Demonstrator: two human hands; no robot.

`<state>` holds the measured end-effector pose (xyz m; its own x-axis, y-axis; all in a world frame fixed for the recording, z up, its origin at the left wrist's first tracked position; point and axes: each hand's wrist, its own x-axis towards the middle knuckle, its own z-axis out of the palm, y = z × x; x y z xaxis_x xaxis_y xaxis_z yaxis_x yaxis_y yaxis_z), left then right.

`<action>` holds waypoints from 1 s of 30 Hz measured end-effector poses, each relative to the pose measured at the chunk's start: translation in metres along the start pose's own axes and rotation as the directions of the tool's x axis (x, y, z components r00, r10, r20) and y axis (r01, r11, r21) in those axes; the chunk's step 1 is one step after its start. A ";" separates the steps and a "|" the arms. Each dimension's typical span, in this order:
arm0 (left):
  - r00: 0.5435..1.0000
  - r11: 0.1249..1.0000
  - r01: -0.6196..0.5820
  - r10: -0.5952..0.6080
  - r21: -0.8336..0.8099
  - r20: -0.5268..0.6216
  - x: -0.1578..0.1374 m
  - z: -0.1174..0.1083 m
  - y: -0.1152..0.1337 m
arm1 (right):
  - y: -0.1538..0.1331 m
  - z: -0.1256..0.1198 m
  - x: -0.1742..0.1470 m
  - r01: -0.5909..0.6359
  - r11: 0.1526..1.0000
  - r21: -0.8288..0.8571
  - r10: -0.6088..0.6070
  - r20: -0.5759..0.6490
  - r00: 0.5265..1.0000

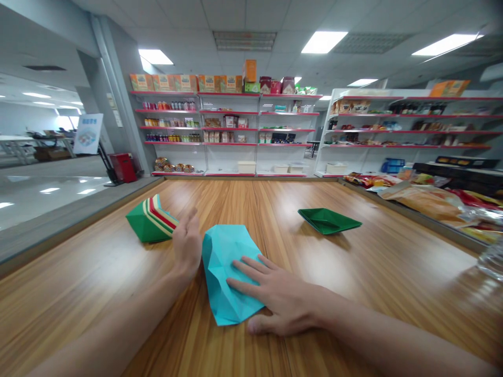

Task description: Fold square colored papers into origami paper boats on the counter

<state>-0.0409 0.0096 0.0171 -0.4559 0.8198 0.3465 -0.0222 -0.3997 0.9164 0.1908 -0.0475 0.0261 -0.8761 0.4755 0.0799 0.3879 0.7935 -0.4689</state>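
Observation:
A creased sheet of light-blue paper (231, 277) lies on the wooden table in front of me. My right hand (271, 293) rests on its right part, palm down with the fingers spread. On edge at the paper's left side is my left hand (187, 243), its fingers stretched out and nothing seen in its grip. Just beyond its fingers sits a folded paper piece (151, 220), green with cream, red and blue layers along its edge. Whether the left hand touches that piece I cannot tell. Farther right lies a green folded paper shape (328, 220), shallow like a small boat.
The wooden table (251, 201) has a raised rim. Snack packets (428, 201) lie along its right side, and a clear plastic item (491, 262) is at the right edge. Stocked shelves (230, 128) stand behind, with a sign board (88, 133) at the left.

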 end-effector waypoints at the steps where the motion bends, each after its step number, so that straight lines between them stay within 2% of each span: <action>1: 0.982 0.980 -0.181 0.175 0.081 0.072 -0.002 0.000 0.008 | 0.000 0.000 0.000 -0.009 1.000 -0.003 0.009 0.010 1.000; 2: 0.934 0.948 -0.298 0.265 0.114 0.238 -0.005 0.000 0.014 | -0.001 0.000 0.000 -0.014 1.000 -0.007 0.014 0.019 1.000; 3: 0.849 0.923 -0.365 0.276 0.123 0.450 -0.008 0.000 0.018 | -0.001 0.000 0.000 -0.014 1.000 -0.010 0.015 0.025 1.000; 4: 0.722 0.912 -0.387 0.209 0.134 0.660 -0.011 0.001 0.018 | -0.001 0.000 0.001 -0.009 1.000 -0.011 0.010 0.025 1.000; 5: 0.605 0.909 -0.387 0.125 0.153 0.787 -0.014 0.002 0.015 | -0.001 0.000 0.001 -0.002 1.000 -0.013 0.002 0.024 1.000; 6: 0.544 0.903 -0.383 0.052 0.193 0.838 -0.016 0.003 0.009 | -0.001 0.000 0.001 0.005 1.000 -0.017 -0.005 0.022 1.000; 11: 0.500 0.790 -0.471 -0.129 0.394 0.856 -0.006 -0.007 -0.027 | -0.003 0.001 0.002 -0.011 0.998 -0.057 0.015 0.057 0.998; 15: 0.565 0.711 -0.526 -0.118 0.466 0.817 0.006 -0.018 -0.037 | -0.004 0.002 0.004 -0.034 0.996 -0.077 0.035 0.004 0.999; 18: 0.576 0.686 -0.541 -0.120 0.487 0.808 0.009 -0.018 -0.037 | -0.004 0.003 0.006 -0.064 0.994 -0.088 0.059 -0.062 0.996; 19: 0.602 0.689 -0.530 -0.106 0.495 0.791 0.009 -0.018 -0.036 | -0.003 0.004 0.007 -0.060 0.995 -0.078 0.053 -0.080 0.995; 20: 0.653 0.701 -0.511 -0.060 0.497 0.755 0.009 -0.017 -0.034 | -0.001 0.005 0.009 -0.048 0.997 -0.063 0.042 -0.100 0.994; 22: 0.789 0.735 -0.489 0.142 0.470 0.598 0.008 -0.015 -0.029 | 0.004 0.009 0.011 -0.050 0.998 -0.024 0.045 -0.177 0.983; 23: 0.828 0.737 -0.508 0.274 0.447 0.489 0.008 -0.014 -0.026 | 0.007 0.012 0.013 -0.077 0.997 0.002 0.075 -0.232 0.970; 24: 0.825 0.714 -0.554 0.403 0.428 0.395 0.007 -0.014 -0.022 | 0.011 0.014 0.014 -0.119 0.992 0.033 0.124 -0.289 0.949; 26: 0.730 0.605 -0.683 0.588 0.410 0.348 0.003 -0.013 -0.014 | 0.018 0.018 0.016 -0.223 0.967 0.119 0.252 -0.369 0.895; 28: 0.630 0.492 -0.774 0.666 0.400 0.400 0.000 -0.012 -0.009 | 0.023 0.019 0.016 -0.282 0.934 0.220 0.351 -0.415 0.839; 30: 0.591 0.442 -0.804 0.666 0.398 0.455 -0.005 -0.009 -0.007 | 0.027 0.018 0.016 -0.276 0.910 0.310 0.397 -0.461 0.793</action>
<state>-0.0466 0.0052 0.0069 0.1203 0.4050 0.9064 0.7112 -0.6722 0.2059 0.1823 -0.0257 -0.0007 -0.4089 0.8676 0.2829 0.5057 0.4734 -0.7212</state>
